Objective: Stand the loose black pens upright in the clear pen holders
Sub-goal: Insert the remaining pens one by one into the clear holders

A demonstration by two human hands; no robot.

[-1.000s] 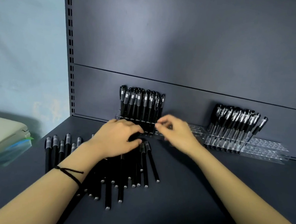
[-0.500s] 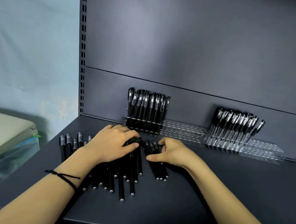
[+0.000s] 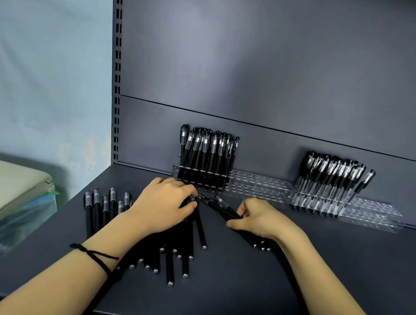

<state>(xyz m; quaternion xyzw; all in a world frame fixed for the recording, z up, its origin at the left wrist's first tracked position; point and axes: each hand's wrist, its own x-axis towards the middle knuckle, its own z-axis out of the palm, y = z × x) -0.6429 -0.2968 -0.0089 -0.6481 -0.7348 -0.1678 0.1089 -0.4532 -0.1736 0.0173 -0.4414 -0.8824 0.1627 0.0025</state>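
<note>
Head view: the dark shelf (image 3: 318,269) carries everything, and along its far edge run the clear pen holders (image 3: 257,187). One block of standing pens (image 3: 207,154) fills the holders' left end and a leaning cluster (image 3: 332,179) stands further right. The stretch between them, and the far right end, show bare holes.

Near the middle of the shelf lie the loose black pens (image 3: 177,256), fanned out flat with their tips pointing toward the near edge. A shorter row of pens (image 3: 103,205) lies just to their left.

The step in hand looks like gathering: a handful is being drawn off the pile, and none of it is upright yet. The next move would be to lift that handful clear, turn it tip-down, and feed each pen into its own hole in the bare stretch beside the left block. That calls for care not to knock the pens already standing.

The left hand (image 3: 164,204) lies over the far ends of the pile, its fingers bent down around the caps and the thumb closing in from the near side. The right hand (image 3: 262,219) is curled round a small bunch (image 3: 225,207), which slants from far left to near right, low over the shelf or resting on it. How many pens the bunch holds cannot be counted.
</note>
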